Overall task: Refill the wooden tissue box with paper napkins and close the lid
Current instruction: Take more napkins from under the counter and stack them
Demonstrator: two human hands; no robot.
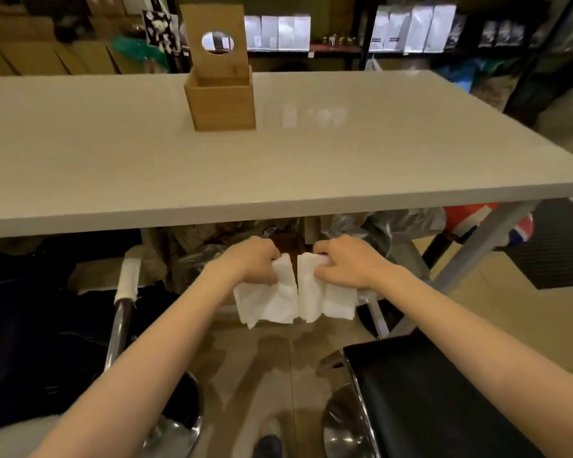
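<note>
The wooden tissue box [224, 104] stands on the white table [311, 166], towards the far side and left of centre. Its lid [215, 39], with an oval hole, stands upright at the back, so the box is open. Below the table's near edge, my left hand [252, 259] grips one bunch of white paper napkins [272, 299]. My right hand [341, 261] grips a second bunch of napkins [325, 299]. The two bunches hang side by side, almost touching, well in front of the box and lower than the tabletop.
A black chair seat [444, 398] is at the lower right and a chrome-framed chair [123, 312] with dark bags at the left. Plastic bags and a table leg [483, 239] lie under the table. Shelves with white packs [411, 28] and cardboard boxes stand behind.
</note>
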